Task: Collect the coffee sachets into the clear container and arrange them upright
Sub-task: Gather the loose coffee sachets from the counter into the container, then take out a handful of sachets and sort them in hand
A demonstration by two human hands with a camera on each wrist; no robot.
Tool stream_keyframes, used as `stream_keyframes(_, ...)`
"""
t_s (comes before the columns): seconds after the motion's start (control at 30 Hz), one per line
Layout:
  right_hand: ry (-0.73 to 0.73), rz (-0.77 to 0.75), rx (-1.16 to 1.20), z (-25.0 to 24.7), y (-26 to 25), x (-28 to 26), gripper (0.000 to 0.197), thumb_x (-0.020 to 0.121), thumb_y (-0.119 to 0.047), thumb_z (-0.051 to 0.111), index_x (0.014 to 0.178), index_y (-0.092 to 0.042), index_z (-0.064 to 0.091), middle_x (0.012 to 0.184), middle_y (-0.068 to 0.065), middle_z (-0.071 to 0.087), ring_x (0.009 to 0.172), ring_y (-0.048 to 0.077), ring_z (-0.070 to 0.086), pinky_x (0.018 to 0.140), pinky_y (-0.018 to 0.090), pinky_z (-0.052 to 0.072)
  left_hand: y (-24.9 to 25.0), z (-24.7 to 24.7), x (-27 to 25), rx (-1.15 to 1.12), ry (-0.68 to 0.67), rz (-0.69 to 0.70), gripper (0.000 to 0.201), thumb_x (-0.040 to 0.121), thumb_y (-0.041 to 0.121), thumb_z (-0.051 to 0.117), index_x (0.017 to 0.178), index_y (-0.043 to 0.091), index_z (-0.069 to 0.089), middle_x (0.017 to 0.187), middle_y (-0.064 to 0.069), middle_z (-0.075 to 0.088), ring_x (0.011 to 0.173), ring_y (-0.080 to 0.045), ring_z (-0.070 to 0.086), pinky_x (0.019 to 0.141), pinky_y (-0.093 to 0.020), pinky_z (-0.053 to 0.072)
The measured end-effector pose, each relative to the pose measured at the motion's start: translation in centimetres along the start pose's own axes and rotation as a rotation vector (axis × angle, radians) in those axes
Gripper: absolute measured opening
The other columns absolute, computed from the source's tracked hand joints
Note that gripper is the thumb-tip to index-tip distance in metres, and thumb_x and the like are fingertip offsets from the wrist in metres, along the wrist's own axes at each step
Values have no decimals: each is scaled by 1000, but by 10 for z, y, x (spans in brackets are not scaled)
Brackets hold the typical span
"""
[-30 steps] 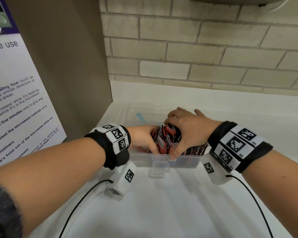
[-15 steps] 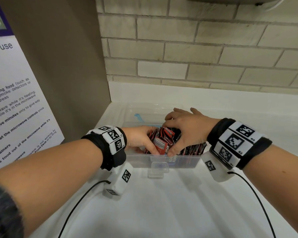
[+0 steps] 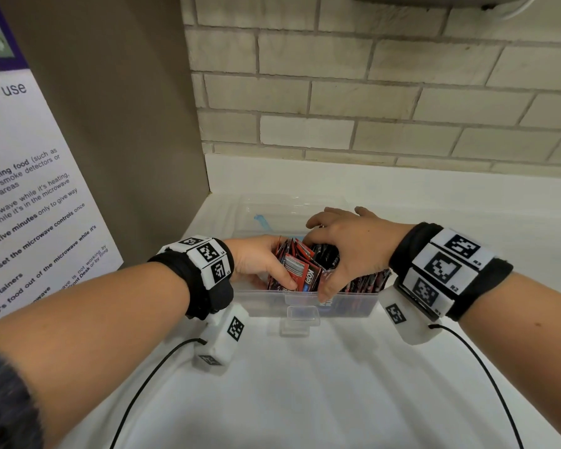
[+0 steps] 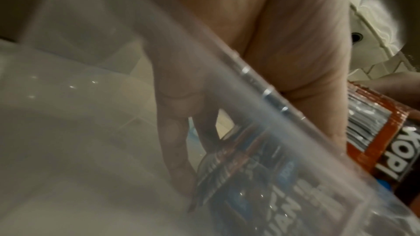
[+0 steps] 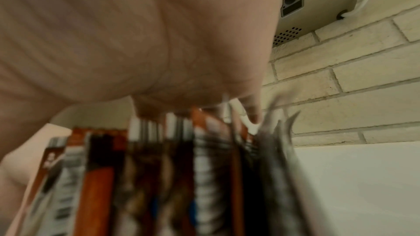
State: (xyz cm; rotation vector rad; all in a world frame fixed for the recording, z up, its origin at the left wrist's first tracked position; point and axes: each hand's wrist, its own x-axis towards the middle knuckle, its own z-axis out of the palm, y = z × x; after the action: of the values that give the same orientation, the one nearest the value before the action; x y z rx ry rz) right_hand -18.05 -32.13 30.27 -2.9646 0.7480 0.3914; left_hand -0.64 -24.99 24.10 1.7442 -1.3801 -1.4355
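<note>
Well, much of this is hard to read: the left hand (image 3: 259, 264) is half sunk in the clear container (image 3: 259, 306), its fingers (image 4: 177, 143) only a hazy shape through the cloudy wall in the left wrist view, and the right wrist view is a blur of packet edges under the palm. Left forearm comes in low from the left, hand reaching into the box, thumb laid over the front of the coffee sachets (image 3: 305, 270) and fingers curled behind them, gripping the left end of the bundle. Right hand (image 3: 347, 251) arches over the top of the same bundle, thumb down the near face by the rim, fingers draped over the far side, clasping the packets from above. Sachets sit inside the container, red and black, mostly on edge, leaning a little at the left end. Container stands on the white counter (image 3: 305, 400), its front latch (image 3: 300, 317) facing us. A brown panel (image 3: 110, 124) with a printed notice (image 3: 23, 205) stands close on the left, the brick wall (image 3: 370, 92) behind, and both wrist cables (image 3: 149, 384) trail across the counter.
</note>
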Motion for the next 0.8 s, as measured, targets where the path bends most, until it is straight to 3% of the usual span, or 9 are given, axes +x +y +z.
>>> stream_keyframes(0.2,12,11,48,-9,-1,-2,91,54,-71,74,135,-41,43,149,-10,25,141,15,17,114,55,7,4,-11,-5,33,12,20,41,73,-4,76,97,27,64,89,5,74,89,-19,66,85,-44,53)
stream_keyframes(0.3,20,5,70,-14,-2,-4,88,57,-69,75,134,-40,44,146,-11,29,137,14,22,114,52,11,5,-15,-8,52,18,4,40,78,-6,73,97,27,62,87,6,73,87,-17,65,77,-38,53)
stream_keyframes(0.43,20,-1,70,-17,-5,-5,87,57,-68,75,133,-40,44,143,-12,33,134,13,26,113,52,14,4,-13,-9,74,2,9,38,75,-7,74,95,24,64,88,3,73,90,-21,65,92,-49,50)
stream_keyframes(0.57,29,-5,70,-18,-8,-5,87,57,-69,74,133,-40,45,141,-13,34,134,12,27,113,53,14,9,-14,-13,54,13,14,40,72,-4,77,97,24,64,88,3,73,93,-22,65,98,-57,47)
stream_keyframes(0.7,104,-4,133,-22,-7,-9,87,56,-70,74,132,-40,46,140,-14,36,132,10,31,112,50,18,18,-23,-24,13,51,54,40,59,9,76,94,23,65,83,5,75,86,-19,67,96,-54,47)
stream_keyframes(0.8,203,-18,195,-30,-8,-14,88,56,-71,73,132,-36,47,138,-14,41,129,10,37,111,48,26,20,-33,-35,-47,101,86,42,59,9,74,98,21,64,88,2,75,88,-19,68,95,-52,48)
